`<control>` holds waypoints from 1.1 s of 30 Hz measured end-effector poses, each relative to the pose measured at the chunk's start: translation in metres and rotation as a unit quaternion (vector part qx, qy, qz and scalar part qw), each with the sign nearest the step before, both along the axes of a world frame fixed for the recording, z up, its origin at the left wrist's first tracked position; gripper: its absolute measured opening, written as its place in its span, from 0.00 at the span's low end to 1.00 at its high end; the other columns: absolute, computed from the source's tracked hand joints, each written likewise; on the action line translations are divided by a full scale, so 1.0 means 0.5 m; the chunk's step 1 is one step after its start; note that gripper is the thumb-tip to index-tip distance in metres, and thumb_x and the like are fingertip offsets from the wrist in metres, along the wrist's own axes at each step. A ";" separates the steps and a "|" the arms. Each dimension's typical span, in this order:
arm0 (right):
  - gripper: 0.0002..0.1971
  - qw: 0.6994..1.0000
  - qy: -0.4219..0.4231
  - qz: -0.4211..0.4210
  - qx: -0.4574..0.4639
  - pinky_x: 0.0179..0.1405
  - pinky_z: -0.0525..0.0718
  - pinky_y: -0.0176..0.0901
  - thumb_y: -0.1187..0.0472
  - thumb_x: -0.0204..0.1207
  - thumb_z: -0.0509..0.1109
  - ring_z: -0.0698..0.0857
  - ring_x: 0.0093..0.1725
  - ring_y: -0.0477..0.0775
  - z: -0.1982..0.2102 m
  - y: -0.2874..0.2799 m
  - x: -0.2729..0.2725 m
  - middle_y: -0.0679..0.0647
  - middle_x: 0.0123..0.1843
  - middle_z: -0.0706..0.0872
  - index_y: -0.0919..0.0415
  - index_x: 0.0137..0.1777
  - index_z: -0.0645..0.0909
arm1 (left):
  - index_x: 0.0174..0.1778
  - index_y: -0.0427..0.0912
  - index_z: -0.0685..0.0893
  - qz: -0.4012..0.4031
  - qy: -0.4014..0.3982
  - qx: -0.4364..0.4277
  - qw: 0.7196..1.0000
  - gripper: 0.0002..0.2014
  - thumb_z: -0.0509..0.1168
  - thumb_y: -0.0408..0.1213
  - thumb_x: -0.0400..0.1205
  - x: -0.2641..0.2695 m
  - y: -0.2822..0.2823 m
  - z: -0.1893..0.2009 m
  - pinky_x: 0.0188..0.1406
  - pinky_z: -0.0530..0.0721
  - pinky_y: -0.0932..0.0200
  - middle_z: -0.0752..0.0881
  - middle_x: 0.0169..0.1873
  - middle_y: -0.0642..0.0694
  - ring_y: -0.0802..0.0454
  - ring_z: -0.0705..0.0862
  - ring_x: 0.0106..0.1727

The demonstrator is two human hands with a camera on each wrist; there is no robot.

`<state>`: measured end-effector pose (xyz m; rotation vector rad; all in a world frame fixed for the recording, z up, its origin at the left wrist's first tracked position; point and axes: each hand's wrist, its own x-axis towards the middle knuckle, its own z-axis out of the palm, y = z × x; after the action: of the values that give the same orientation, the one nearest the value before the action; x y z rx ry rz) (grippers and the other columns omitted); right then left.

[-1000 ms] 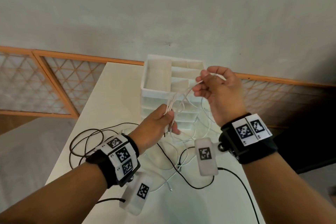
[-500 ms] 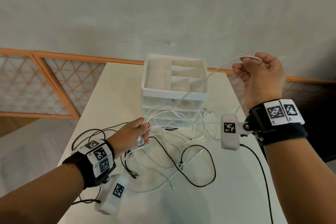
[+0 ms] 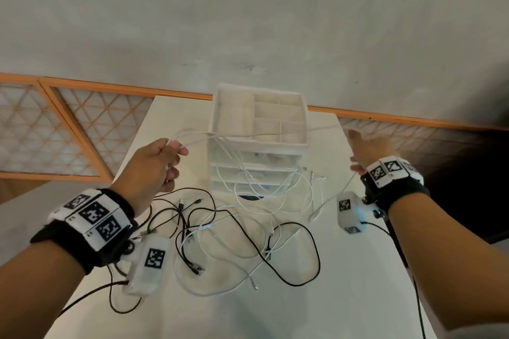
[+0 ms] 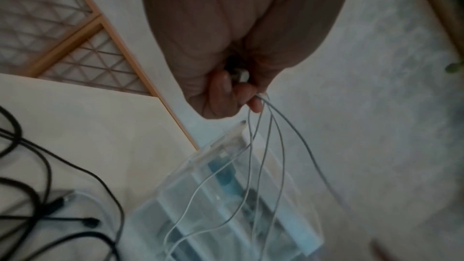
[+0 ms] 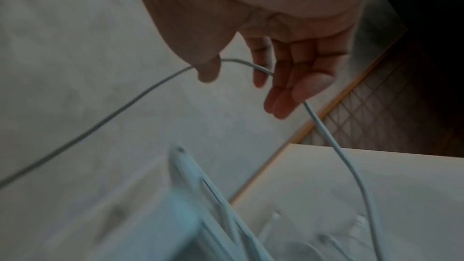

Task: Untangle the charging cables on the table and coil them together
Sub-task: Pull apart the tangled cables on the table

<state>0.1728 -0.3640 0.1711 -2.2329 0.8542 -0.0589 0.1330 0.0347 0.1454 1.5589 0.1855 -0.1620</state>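
While the left hand (image 3: pixel 154 162) pinched several white cable (image 3: pixel 261 133) strands beside the drawer organizer (image 3: pixel 259 146), the right hand's (image 3: pixel 369 150) loose, open-fingered grip should let one strand slide freely, pulling gently above the worktop (image 3: pixel 344 297).

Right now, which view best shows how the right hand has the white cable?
Right wrist view: the white cable runs past the thumb and across nearly straight fingers of the right hand. Head view shows only the blurred hand back; left wrist view shows neither clearly.
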 end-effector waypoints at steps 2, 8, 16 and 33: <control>0.33 0.989 -0.146 0.013 0.001 0.45 0.89 0.56 0.27 0.74 0.60 0.91 0.39 0.61 0.046 -0.002 0.020 0.59 0.43 0.91 0.60 0.49 0.83 | 0.47 0.39 0.84 -0.031 0.016 0.084 0.996 0.12 0.57 0.39 0.90 0.001 0.002 -0.022 0.22 0.61 0.62 0.66 0.31 0.48 0.54 0.64 0.29; 0.09 0.882 -0.440 0.148 0.078 0.36 0.87 0.52 0.39 0.82 0.65 0.83 0.46 0.51 0.119 0.047 -0.002 0.35 0.52 0.83 0.40 0.55 0.75 | 0.40 0.45 0.84 -0.042 0.013 0.256 0.966 0.14 0.58 0.38 0.89 0.006 -0.008 -0.056 0.25 0.63 0.56 0.71 0.27 0.46 0.45 0.69 0.29; 0.27 0.979 0.030 0.200 -0.035 0.56 0.89 0.59 0.39 0.68 0.77 0.89 0.50 0.62 -0.154 -0.041 -0.046 0.53 0.52 0.88 0.38 0.65 0.73 | 0.37 0.43 0.76 0.128 -0.066 0.023 0.989 0.16 0.58 0.44 0.90 0.011 -0.035 0.046 0.17 0.61 0.67 0.68 0.32 0.47 0.56 0.65 0.21; 0.20 0.939 0.172 0.261 -0.146 0.46 0.77 0.42 0.44 0.80 0.70 0.87 0.56 0.62 -0.153 0.080 -0.064 0.59 0.48 0.85 0.63 0.51 0.88 | 0.37 0.44 0.76 -0.075 -0.261 -0.064 0.960 0.16 0.58 0.44 0.90 -0.027 -0.115 0.233 0.21 0.55 0.65 0.63 0.28 0.47 0.49 0.56 0.26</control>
<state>0.1406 -0.3240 0.0944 -2.7333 0.4130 0.4988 0.1194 -0.0227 0.2617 1.4337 -0.3531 0.1201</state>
